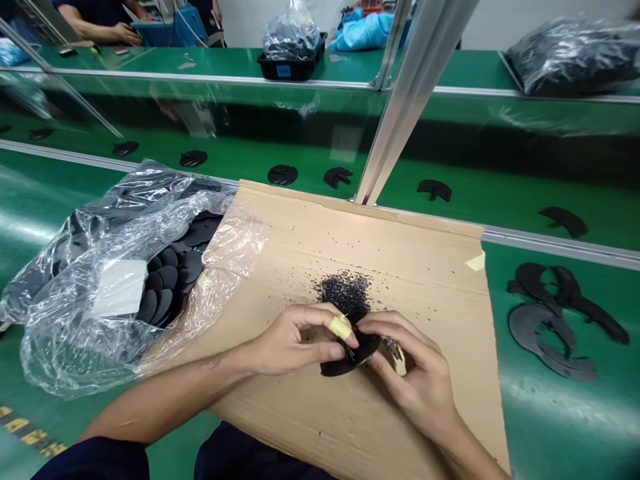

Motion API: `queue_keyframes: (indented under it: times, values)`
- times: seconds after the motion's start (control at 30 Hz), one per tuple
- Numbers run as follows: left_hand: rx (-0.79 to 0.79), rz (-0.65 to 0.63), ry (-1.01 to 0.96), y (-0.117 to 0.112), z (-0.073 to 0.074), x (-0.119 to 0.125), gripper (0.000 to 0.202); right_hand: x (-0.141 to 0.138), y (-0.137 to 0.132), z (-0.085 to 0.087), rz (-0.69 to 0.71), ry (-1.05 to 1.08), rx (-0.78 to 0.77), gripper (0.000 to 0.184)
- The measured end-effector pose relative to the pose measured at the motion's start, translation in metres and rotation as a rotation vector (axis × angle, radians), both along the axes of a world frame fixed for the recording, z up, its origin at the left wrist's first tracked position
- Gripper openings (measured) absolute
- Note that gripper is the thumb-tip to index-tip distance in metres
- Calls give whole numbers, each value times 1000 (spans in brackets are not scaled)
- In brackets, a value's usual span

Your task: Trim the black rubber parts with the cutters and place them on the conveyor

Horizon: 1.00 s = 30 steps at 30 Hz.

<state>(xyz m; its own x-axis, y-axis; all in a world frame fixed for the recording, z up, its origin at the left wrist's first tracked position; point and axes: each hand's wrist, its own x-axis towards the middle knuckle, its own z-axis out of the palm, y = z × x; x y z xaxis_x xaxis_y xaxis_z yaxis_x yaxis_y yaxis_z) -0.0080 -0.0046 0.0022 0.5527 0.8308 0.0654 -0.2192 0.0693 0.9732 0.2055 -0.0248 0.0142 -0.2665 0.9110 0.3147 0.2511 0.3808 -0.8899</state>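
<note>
Fingers [341,327] of the left hand [290,343] and right hand [420,380] pinch a black disc [336,367] over the near middle of a cardboard sheet [410,260]; a green desk [550,420] lies beneath the cardboard; a plastic bag [80,313] of dark parts overlaps its left edge; cut black pieces [550,327] lie to its right; black crumbs [345,293] pile on it, just beyond the disc.
</note>
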Motion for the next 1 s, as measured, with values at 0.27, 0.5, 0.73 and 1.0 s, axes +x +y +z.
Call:
queue_keyframes:
  times: [0.27,0.5,0.73,1.0]
  values:
    - [72,-35,77,-1,2,-2,11,1,0,3,178,40,-97,5]
    - [279,-121,287,2,8,-10,9,7,4,0,346,-58,-117,9]
    - [275,-53,263,1,4,-8,24,6,2,-2,230,-71,-15,10]
    - [317,76,326,-6,2,2,36,1,-2,1,28,-11,32,11]
